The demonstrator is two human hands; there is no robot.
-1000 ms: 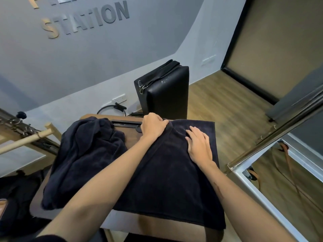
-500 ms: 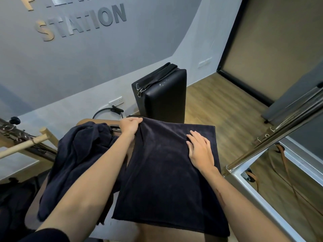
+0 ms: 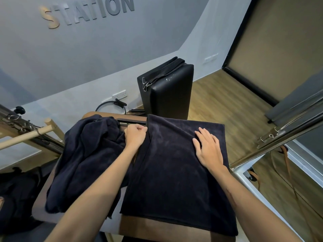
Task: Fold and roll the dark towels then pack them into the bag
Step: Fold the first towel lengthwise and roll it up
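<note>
A dark folded towel (image 3: 171, 175) lies flat on the brown table (image 3: 167, 227) in front of me. My left hand (image 3: 135, 135) grips its far left edge with curled fingers. On the towel's right half my right hand (image 3: 208, 147) rests flat, fingers spread. A crumpled heap of dark towels (image 3: 87, 158) sits on the left part of the table, touching my left wrist. A dark bag (image 3: 15, 194) lies low at the far left, partly cut off.
A black padded box with a strap (image 3: 167, 91) stands upright just beyond the table. A wooden bar and metal rail (image 3: 29, 135) run along the left. A metal frame (image 3: 279, 137) crosses the right side above wooden floor. A ring and wall socket (image 3: 115, 102) sit behind the table.
My left hand has carried the towel's edge from the middle out to the left, so the towel now lies narrower and folded. My right hand stayed pressed on the right half.
</note>
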